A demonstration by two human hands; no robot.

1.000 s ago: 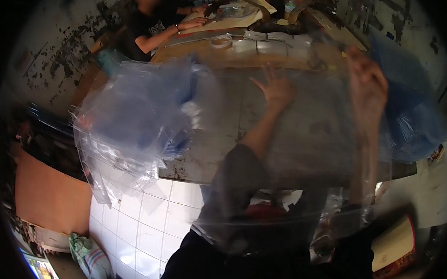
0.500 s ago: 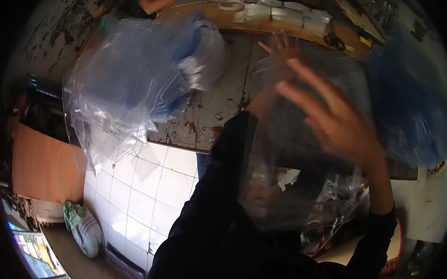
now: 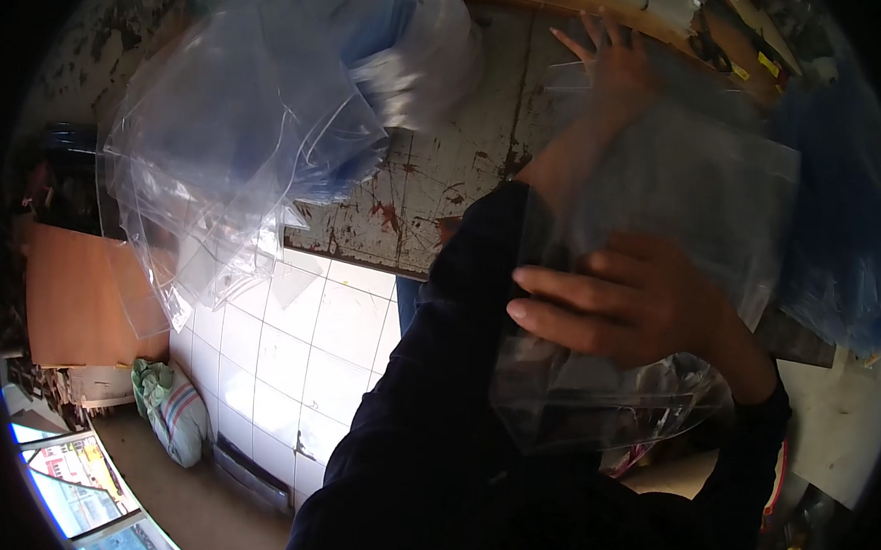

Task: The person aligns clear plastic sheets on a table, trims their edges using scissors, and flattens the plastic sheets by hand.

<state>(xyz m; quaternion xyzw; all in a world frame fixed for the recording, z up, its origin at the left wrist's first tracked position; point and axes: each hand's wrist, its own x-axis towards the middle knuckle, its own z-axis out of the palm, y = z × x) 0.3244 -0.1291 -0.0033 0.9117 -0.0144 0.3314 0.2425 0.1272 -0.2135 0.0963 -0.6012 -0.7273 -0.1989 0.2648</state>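
Note:
A clear plastic sheet (image 3: 690,178) lies over the right part of the worn table (image 3: 435,167) and hangs past its front edge. My left hand (image 3: 617,66) rests with fingers spread at the sheet's far edge, its arm stretched forward. Nearer me, my right hand (image 3: 636,298) is over the sheet's near part, fingers pointing left and slightly apart; nothing shows gripped in it. A large pile of clear plastic sheets (image 3: 241,119) covers the table's left side, its corners hanging over the front edge.
Bluish plastic (image 3: 836,214) is heaped at the right. Scissors (image 3: 708,46) lie at the back right. Below left are white floor tiles (image 3: 269,366), a brown panel (image 3: 91,294) and a striped sack (image 3: 174,411).
The view has tilted down, and the other person has left it. My right hand has come from the far right down to the sheet's near part. My left hand stays spread at the far edge.

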